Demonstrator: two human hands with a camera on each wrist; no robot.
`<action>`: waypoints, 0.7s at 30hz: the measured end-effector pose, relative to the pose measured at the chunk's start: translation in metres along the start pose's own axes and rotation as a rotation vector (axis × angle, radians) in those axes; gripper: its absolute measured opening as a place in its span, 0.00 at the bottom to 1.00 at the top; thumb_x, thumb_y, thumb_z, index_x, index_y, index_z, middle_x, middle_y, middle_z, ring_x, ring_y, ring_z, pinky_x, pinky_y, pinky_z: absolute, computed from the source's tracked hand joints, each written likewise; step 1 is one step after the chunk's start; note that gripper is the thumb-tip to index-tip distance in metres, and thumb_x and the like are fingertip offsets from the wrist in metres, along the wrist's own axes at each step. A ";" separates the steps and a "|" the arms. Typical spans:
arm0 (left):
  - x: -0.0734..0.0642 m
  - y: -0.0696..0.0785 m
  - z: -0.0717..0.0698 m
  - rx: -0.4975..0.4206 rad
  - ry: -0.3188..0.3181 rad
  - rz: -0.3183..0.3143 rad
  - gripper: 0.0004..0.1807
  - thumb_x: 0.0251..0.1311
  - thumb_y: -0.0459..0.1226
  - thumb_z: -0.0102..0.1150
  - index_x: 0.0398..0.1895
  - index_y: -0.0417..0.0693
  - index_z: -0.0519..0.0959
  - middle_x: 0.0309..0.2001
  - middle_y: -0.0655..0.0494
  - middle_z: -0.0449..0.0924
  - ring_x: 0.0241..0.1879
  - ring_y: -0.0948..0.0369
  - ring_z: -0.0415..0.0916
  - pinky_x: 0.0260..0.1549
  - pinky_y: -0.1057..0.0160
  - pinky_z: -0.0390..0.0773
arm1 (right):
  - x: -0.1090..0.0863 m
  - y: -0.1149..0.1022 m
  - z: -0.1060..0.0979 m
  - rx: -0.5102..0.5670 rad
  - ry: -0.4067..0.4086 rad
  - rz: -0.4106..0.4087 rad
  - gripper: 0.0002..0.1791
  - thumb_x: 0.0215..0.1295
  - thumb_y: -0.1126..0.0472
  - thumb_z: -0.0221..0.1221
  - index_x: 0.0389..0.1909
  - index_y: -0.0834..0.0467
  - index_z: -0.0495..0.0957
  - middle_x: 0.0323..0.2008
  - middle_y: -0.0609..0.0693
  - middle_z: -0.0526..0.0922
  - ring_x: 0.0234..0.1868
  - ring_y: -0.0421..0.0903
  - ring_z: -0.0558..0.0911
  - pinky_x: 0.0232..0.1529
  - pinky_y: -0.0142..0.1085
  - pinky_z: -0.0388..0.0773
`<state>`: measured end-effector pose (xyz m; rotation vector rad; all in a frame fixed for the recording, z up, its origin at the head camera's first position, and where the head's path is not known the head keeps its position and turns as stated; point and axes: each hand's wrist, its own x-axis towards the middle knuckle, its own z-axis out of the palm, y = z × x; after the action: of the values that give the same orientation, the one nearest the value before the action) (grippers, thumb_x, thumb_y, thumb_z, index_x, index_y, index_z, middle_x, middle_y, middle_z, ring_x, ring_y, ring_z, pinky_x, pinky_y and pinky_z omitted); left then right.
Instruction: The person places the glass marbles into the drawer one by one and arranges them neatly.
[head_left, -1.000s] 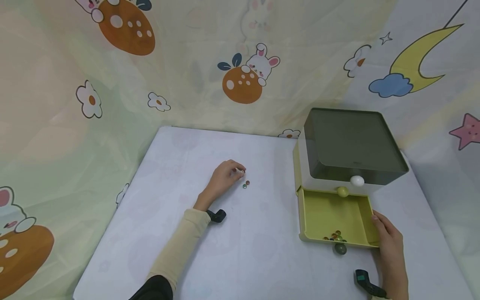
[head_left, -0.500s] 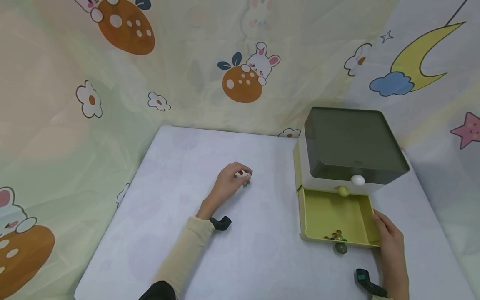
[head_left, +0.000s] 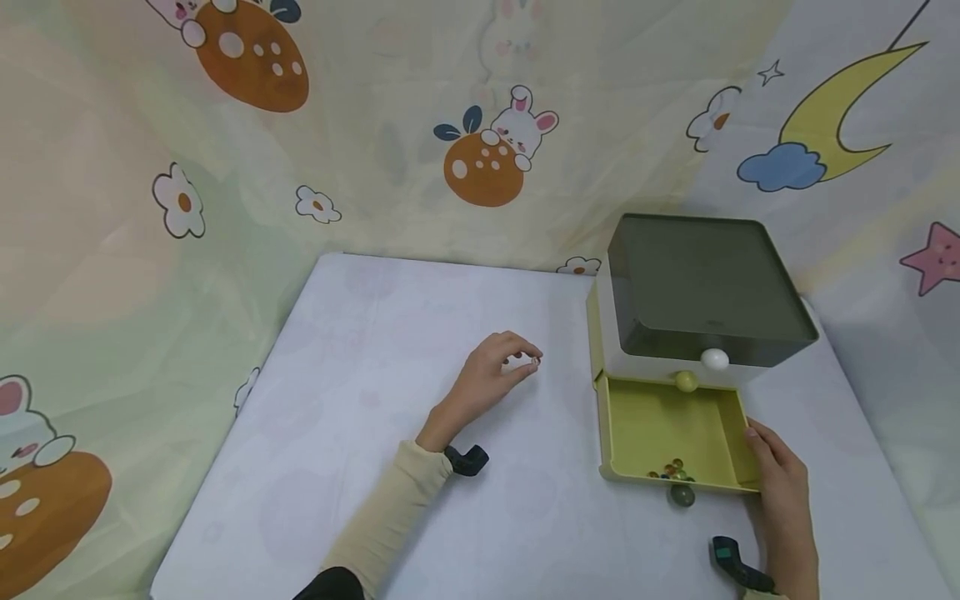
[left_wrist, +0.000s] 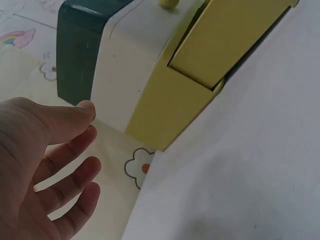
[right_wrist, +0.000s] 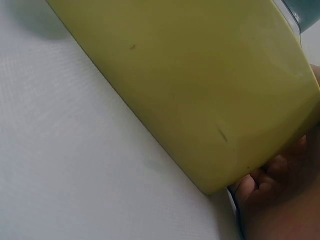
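Pinches a tiny marble-like bead (head_left: 536,362) in the left hand (head_left: 483,377), left of the open yellow drawer (head_left: 660,421) — apart from it, roughly level with its back end — and grips that drawer's right side with the right hand (head_left: 784,479), nearer the loose marbles (head_left: 677,474) inside along its front wall.

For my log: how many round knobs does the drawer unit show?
3: a white knob on the green top tier, a yellow knob on the white tier, a green knob on the open yellow drawer.
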<state>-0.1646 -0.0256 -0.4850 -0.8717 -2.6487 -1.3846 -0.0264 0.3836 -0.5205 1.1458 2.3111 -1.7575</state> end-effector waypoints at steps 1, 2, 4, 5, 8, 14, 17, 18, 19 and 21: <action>0.001 0.002 0.002 -0.004 -0.009 0.007 0.09 0.70 0.40 0.66 0.51 0.61 0.85 0.50 0.67 0.85 0.51 0.59 0.78 0.49 0.59 0.80 | 0.000 0.000 0.000 -0.002 0.000 0.000 0.38 0.77 0.31 0.46 0.81 0.42 0.60 0.84 0.36 0.51 0.87 0.42 0.44 0.86 0.47 0.40; 0.002 0.004 0.004 -0.010 -0.019 0.013 0.09 0.70 0.40 0.66 0.51 0.61 0.85 0.51 0.67 0.85 0.52 0.58 0.79 0.50 0.59 0.80 | 0.000 -0.001 0.000 -0.004 0.000 0.002 0.38 0.77 0.31 0.46 0.81 0.42 0.60 0.84 0.36 0.51 0.87 0.42 0.44 0.86 0.48 0.40; 0.003 0.008 0.009 -0.026 -0.034 0.023 0.09 0.71 0.41 0.66 0.51 0.61 0.85 0.51 0.67 0.84 0.52 0.56 0.79 0.50 0.60 0.80 | 0.001 -0.001 -0.001 -0.005 -0.007 0.013 0.39 0.77 0.30 0.46 0.82 0.42 0.59 0.84 0.36 0.50 0.87 0.43 0.43 0.86 0.48 0.39; 0.003 0.011 0.011 -0.030 -0.039 0.026 0.09 0.71 0.41 0.66 0.51 0.61 0.85 0.51 0.67 0.84 0.52 0.55 0.79 0.50 0.60 0.79 | 0.002 -0.002 -0.001 -0.005 -0.011 0.017 0.39 0.77 0.30 0.46 0.82 0.42 0.59 0.84 0.36 0.49 0.87 0.43 0.42 0.86 0.48 0.39; 0.004 0.018 0.018 -0.041 -0.052 0.031 0.09 0.71 0.41 0.65 0.52 0.62 0.84 0.51 0.67 0.84 0.52 0.57 0.79 0.50 0.61 0.80 | 0.002 0.000 -0.002 0.001 -0.015 0.019 0.39 0.77 0.30 0.46 0.82 0.42 0.58 0.85 0.37 0.49 0.87 0.43 0.42 0.86 0.48 0.38; 0.005 0.032 0.033 -0.070 -0.058 0.073 0.10 0.70 0.41 0.66 0.52 0.60 0.85 0.50 0.67 0.84 0.51 0.59 0.79 0.50 0.67 0.79 | 0.002 0.003 -0.002 0.007 -0.017 0.010 0.36 0.79 0.33 0.46 0.82 0.43 0.59 0.84 0.36 0.50 0.87 0.43 0.44 0.85 0.48 0.40; 0.005 0.037 0.040 -0.073 -0.066 0.100 0.10 0.70 0.42 0.66 0.52 0.58 0.85 0.50 0.66 0.84 0.51 0.58 0.80 0.49 0.68 0.79 | 0.002 0.002 -0.003 0.012 -0.019 0.009 0.36 0.78 0.33 0.46 0.81 0.42 0.59 0.84 0.36 0.50 0.87 0.43 0.43 0.86 0.48 0.40; 0.005 0.039 0.042 -0.068 -0.071 0.107 0.10 0.71 0.42 0.66 0.52 0.57 0.85 0.50 0.66 0.84 0.51 0.58 0.80 0.49 0.68 0.79 | 0.002 0.002 -0.003 0.014 -0.021 0.009 0.37 0.78 0.33 0.46 0.82 0.42 0.59 0.84 0.36 0.50 0.87 0.43 0.43 0.86 0.48 0.40; 0.005 0.040 0.044 -0.070 -0.075 0.111 0.10 0.71 0.42 0.66 0.52 0.57 0.85 0.50 0.66 0.84 0.51 0.58 0.80 0.49 0.67 0.80 | 0.002 0.001 -0.003 0.012 -0.020 0.012 0.37 0.78 0.32 0.46 0.82 0.42 0.59 0.84 0.36 0.49 0.87 0.43 0.43 0.85 0.49 0.40; 0.006 0.044 0.048 -0.077 -0.082 0.116 0.11 0.71 0.42 0.65 0.53 0.55 0.85 0.50 0.66 0.84 0.51 0.59 0.80 0.50 0.66 0.81 | 0.002 0.000 -0.003 0.017 -0.022 0.014 0.38 0.77 0.31 0.46 0.82 0.41 0.59 0.84 0.36 0.49 0.87 0.43 0.43 0.86 0.49 0.40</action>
<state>-0.1371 0.0336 -0.4797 -1.0951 -2.5701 -1.4625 -0.0262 0.3872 -0.5200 1.1364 2.2744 -1.7789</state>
